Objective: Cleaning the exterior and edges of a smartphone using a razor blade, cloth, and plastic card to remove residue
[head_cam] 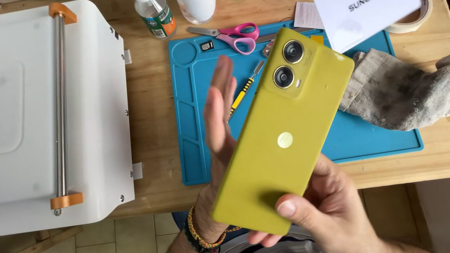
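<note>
Got the phone (283, 135) held up over the blue mat (192, 149), back facing me, my right hand (325, 210) closed around its bottom end with the thumb on the back. Left hand (221, 118) is flat and open, fingers straight, resting against the phone's left edge. Scissors (231, 35) and a rag (406, 92) sit on the tabletop (150, 90) behind.

You are at a small phone-repair bench: a wooden table (154, 95) over tiled floor carries a blue silicone repair mat (195, 149). On the mat lie pink-handled scissors (235, 36) and a yellow-handled precision tool (243, 91); left of the mat stands a white laminating machine (24, 110), behind the mat solvent bottles (153, 8).
</note>
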